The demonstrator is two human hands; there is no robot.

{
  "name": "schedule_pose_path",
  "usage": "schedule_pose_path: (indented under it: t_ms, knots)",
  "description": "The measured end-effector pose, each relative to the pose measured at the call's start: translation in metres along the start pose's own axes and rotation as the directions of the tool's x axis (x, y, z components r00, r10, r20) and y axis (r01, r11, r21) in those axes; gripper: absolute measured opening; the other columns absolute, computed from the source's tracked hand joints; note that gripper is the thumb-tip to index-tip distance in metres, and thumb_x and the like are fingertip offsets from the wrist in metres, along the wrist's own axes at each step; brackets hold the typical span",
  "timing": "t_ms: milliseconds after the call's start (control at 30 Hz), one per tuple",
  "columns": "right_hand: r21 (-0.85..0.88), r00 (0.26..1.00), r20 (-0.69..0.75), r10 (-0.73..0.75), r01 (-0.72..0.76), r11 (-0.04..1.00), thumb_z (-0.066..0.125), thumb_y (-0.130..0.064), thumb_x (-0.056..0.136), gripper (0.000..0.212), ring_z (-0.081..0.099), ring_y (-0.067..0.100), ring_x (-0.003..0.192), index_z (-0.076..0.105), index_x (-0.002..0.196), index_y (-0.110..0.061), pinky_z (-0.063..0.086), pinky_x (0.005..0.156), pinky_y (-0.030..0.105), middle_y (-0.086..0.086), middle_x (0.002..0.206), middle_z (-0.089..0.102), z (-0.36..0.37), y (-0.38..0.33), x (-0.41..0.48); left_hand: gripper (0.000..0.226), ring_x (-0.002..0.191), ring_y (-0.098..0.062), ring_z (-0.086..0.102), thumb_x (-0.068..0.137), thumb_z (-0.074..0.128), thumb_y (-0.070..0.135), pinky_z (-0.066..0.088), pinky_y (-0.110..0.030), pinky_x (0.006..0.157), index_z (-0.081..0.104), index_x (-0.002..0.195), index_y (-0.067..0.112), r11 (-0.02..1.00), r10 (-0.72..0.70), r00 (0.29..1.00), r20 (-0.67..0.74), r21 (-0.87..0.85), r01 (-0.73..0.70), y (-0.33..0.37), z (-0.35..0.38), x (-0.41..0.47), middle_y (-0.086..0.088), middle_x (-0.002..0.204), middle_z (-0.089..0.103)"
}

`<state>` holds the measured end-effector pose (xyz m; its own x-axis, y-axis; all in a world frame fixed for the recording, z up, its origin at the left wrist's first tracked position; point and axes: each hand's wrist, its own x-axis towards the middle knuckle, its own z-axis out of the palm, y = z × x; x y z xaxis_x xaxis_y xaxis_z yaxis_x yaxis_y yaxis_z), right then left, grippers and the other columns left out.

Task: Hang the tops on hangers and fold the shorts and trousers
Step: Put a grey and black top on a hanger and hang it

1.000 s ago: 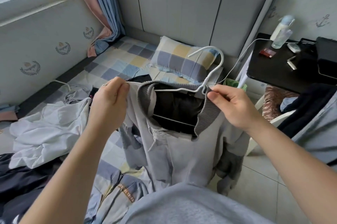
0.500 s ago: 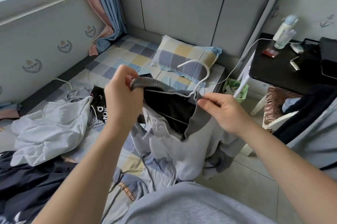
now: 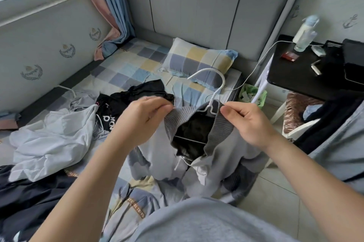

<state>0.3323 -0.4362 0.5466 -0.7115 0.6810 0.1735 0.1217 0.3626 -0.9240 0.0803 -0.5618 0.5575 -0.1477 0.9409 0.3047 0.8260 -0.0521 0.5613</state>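
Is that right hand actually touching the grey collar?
Touching. The head view shows the right hand pinching the edge of the ribbed collar between thumb and forefinger, with no gap.

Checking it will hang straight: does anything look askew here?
Yes. The hanger sits off-centre in the jacket collar: its stem comes out close to the right hand, far from the left hand, and the hook leans.
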Motion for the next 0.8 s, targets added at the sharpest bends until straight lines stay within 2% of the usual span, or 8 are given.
schedule_pose_path:
  t_ms: [167,267,400,467,500,533,600,800]
  knots:
    - [-0.009,0.999,-0.020,0.032,-0.032,0.999,0.048,-0.055,0.092,0.042,0.053,0.005,0.071,0.067,0.078,-0.020,0.043,0.070,0.020,0.001,0.070,0.058,-0.006,-0.005,0.004,0.030,0.082,-0.003,0.062,0.094,0.055,0.048,0.053,-0.035,0.069,0.074,0.100,0.025,0.996,0.059,0.992,-0.108,-0.064,-0.066,0.004,0.011,-0.009,0.023,0.090,0.063]
    - [-0.048,0.998,-0.016,0.068,-0.068,0.997,0.048,-0.057,0.095,0.053,0.053,0.014,0.077,0.068,0.087,-0.009,0.043,0.075,0.033,0.020,0.078,0.060,-0.016,-0.017,0.010,0.029,0.070,-0.005,0.060,0.093,0.060,0.048,0.051,-0.034,0.058,0.077,0.091,0.025,0.991,0.102,0.983,-0.150,-0.073,-0.113,0.013,0.012,-0.011,0.021,0.075,0.059]
    - [-0.070,0.974,0.100,0.204,-0.197,0.978,0.050,-0.055,0.093,0.039,0.063,0.003,0.076,0.075,0.077,-0.029,0.047,0.079,0.026,-0.012,0.076,0.070,-0.025,-0.029,0.018,0.021,0.075,-0.014,0.066,0.093,0.060,0.045,0.052,-0.040,0.062,0.075,0.091,0.030,0.980,0.062,0.987,-0.150,-0.176,-0.089,0.020,0.011,-0.008,0.012,0.076,0.069]
    - [-0.239,0.927,0.166,0.336,-0.293,0.926,0.043,-0.066,0.088,0.055,0.064,0.014,0.077,0.069,0.077,-0.019,0.047,0.082,0.032,-0.007,0.075,0.062,-0.028,-0.024,0.019,0.019,0.080,-0.013,0.069,0.090,0.060,0.048,0.055,-0.040,0.069,0.072,0.098,0.037,0.974,-0.025,0.982,-0.188,-0.227,-0.019,0.017,0.009,-0.006,0.015,0.082,0.073]
    - [-0.306,0.899,0.157,0.409,-0.350,0.886,0.038,-0.072,0.086,0.067,0.066,0.019,0.086,0.072,0.091,-0.014,0.048,0.087,0.034,0.013,0.098,0.072,-0.030,-0.018,0.018,0.017,0.081,-0.011,0.069,0.089,0.060,0.050,0.055,-0.038,0.070,0.072,0.097,0.041,0.972,-0.062,0.976,-0.210,-0.233,0.012,0.012,0.008,-0.006,0.018,0.083,0.073]
    - [-0.323,0.871,0.130,0.473,-0.414,0.851,0.036,-0.075,0.085,0.079,0.066,0.025,0.100,0.070,0.109,-0.009,0.048,0.094,0.037,0.015,0.128,0.055,-0.033,-0.013,0.014,0.014,0.079,-0.009,0.068,0.089,0.060,0.050,0.054,-0.034,0.069,0.071,0.094,0.044,0.973,-0.089,0.969,-0.229,-0.229,0.035,0.007,0.008,-0.006,0.020,0.081,0.072]
    - [-0.212,0.861,0.099,0.500,-0.473,0.856,0.043,-0.076,0.080,0.085,0.061,0.031,0.118,0.067,0.120,-0.005,0.046,0.103,0.041,0.019,0.126,0.063,-0.040,0.001,0.002,0.013,0.070,-0.006,0.064,0.090,0.059,0.051,0.048,-0.027,0.061,0.070,0.085,0.047,0.973,-0.124,0.958,-0.257,-0.222,0.066,-0.004,0.004,-0.008,0.018,0.074,0.068]
    - [-0.075,0.822,0.074,0.565,-0.560,0.825,0.075,-0.016,0.086,0.021,0.072,0.017,0.093,0.074,0.104,-0.007,0.057,0.078,0.021,0.001,0.094,0.078,-0.048,0.057,-0.038,0.018,0.065,-0.004,0.059,0.091,0.060,0.050,0.044,-0.028,0.062,0.071,0.083,0.040,0.961,-0.201,0.928,-0.313,-0.249,0.124,-0.033,-0.005,-0.010,0.014,0.070,0.067]
